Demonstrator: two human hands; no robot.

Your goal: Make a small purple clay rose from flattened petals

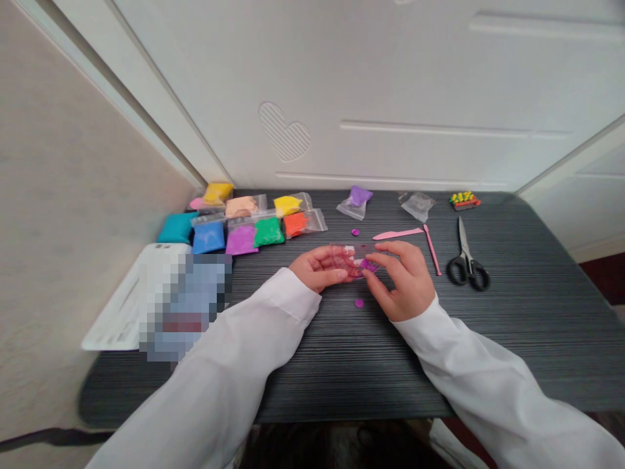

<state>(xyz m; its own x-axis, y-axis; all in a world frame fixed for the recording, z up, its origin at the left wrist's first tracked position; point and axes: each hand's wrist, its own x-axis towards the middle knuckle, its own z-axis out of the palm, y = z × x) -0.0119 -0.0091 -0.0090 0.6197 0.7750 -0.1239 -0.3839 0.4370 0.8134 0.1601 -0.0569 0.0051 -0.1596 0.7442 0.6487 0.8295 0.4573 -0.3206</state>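
Observation:
A small see-through plastic bag [336, 255] with reddish print and a bit of purple clay [370, 265] at its right end is between my two hands. My left hand [317, 268] grips the bag's left side, thumb in front and fingers behind. On the other side, the thumb and fingers of my right hand [403, 280] close on the end with the purple clay. One flat purple clay disc [359, 303] lies on the table just below the bag. Above it sits a smaller purple clay piece [355, 232].
Pink modelling tools [398, 234] and black-handled scissors [466, 260] lie to the right. Several clay packets [268, 231] cover the back left, beside a white package [131, 299]. A purple packet [359, 198], an emptied bag [418, 205] and a small yellow-topped model [465, 200] line the back of the dark table [312, 365].

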